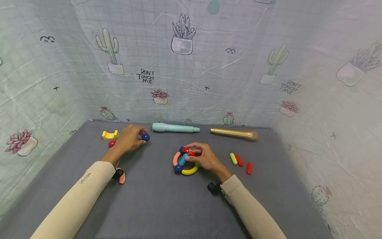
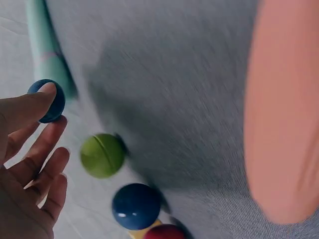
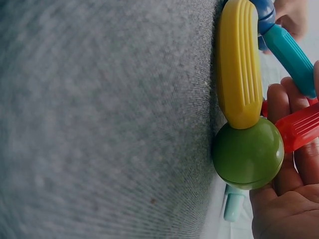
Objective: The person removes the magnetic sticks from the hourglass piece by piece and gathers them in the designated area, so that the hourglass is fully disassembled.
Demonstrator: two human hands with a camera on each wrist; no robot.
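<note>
Toward the left of the grey tabletop (image 1: 155,205), the left hand (image 1: 126,138) pinches a dark blue ball (image 1: 145,137) between thumb and fingers, its other fingers loosely bent. Near the centre, well apart from it, the right hand (image 1: 206,157) curves its thumb and fingers round the upper part of a ring-shaped construction (image 1: 175,160), the thumb at a light blue rod (image 1: 183,160). The ring lies on the table and comprises a pink curved rod, a yellow curved rod (image 1: 190,171), two dark blue corner balls (image 1: 178,169) and a green corner ball (image 3: 248,153), from which a red rod (image 3: 301,127) rises. Beside the left forearm lie a red ball (image 1: 111,143), a yellow arched block (image 1: 110,135) and a loose pink curved piece (image 1: 122,177); the left wrist view adds a loose green ball (image 2: 102,155) and a second loose blue ball (image 2: 136,206). Behind the hands rest a mint microphone (image 1: 176,128) and a gold microphone (image 1: 234,133). Right of the ring lie a yellow-green rod (image 1: 233,159) and two loose red rods (image 1: 249,168).
</note>
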